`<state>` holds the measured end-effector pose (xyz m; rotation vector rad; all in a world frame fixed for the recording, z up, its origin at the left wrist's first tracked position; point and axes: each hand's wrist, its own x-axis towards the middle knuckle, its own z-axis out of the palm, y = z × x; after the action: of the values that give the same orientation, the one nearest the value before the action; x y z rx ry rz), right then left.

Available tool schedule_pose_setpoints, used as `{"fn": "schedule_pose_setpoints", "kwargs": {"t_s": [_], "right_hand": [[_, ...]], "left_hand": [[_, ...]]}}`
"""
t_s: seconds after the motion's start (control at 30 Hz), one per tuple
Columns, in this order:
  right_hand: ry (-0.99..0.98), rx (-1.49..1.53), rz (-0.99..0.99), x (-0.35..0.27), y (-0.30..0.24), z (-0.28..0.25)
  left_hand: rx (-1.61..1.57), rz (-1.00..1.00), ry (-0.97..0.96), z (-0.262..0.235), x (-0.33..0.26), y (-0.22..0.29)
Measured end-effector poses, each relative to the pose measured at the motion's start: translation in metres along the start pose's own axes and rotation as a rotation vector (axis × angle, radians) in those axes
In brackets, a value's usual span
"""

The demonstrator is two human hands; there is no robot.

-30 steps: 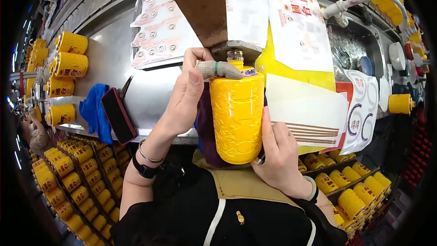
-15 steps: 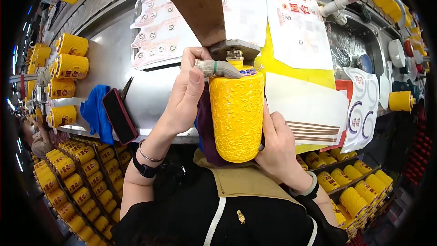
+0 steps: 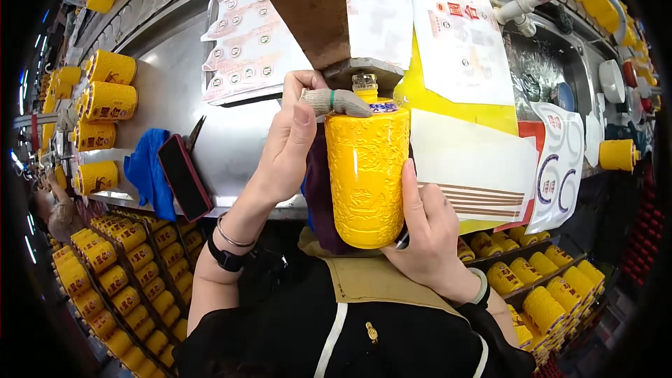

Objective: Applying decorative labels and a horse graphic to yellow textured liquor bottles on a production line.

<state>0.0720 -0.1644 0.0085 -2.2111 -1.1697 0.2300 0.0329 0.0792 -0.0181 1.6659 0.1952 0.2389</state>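
From where I stand, the yellow bottle (image 3: 367, 182) is held upright in the picture, mouth away from the person, over the near edge of the worktop (image 3: 171, 80), its glass neck (image 3: 365, 84) close by the grey block (image 3: 385, 71) at the foot of the brown beam (image 3: 315, 14); whether they touch I can't tell. The left hand (image 3: 283, 147) lies against the shoulder, one finger in a grey sleeve (image 3: 350, 103) stretched across it, the thumb standing off free; how its hidden fingers close I can't say. The right hand (image 3: 430, 238) sits along the lower side, index finger straight up the wall, its grip mostly out of sight. As for progress, a blue-and-purple label (image 3: 385, 108) is already on the shoulder, and I'd judge that part well along, perhaps at the smoothing stage. The embossed face toward me carries no body label, while bottles (image 3: 112, 101) at the left do, so a front label may be left to do, unless it sits on the hidden side. Two purple arcs remain on the white sheet (image 3: 560, 168) at the right.
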Motion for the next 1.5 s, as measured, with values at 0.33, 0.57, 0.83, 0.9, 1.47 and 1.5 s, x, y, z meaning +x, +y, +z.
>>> {"fn": "schedule_pose_setpoints", "kwargs": {"t_s": [0.33,0.57,0.83,0.9,1.47,1.5], "right_hand": [[0.043,-0.002,-0.006,-0.006,0.002,-0.002],[0.004,0.001,-0.018,-0.003,-0.001,-0.004],[-0.017,-0.002,-0.060,-0.001,-0.003,-0.008],[0.045,-0.021,0.041,-0.002,-0.002,0.004],[0.047,-0.025,0.112,-0.006,0.008,0.013],[0.009,0.012,0.119,-0.005,0.017,0.016]], "left_hand": [[-0.019,0.012,0.013,0.002,-0.002,-0.006],[-0.063,0.098,0.025,0.003,0.001,-0.009],[0.007,0.054,0.019,0.001,0.001,-0.005],[0.042,0.027,-0.009,-0.001,-0.001,-0.004],[-0.042,0.055,0.025,0.005,-0.001,-0.004],[0.066,0.060,-0.014,0.002,-0.001,-0.002]]}}
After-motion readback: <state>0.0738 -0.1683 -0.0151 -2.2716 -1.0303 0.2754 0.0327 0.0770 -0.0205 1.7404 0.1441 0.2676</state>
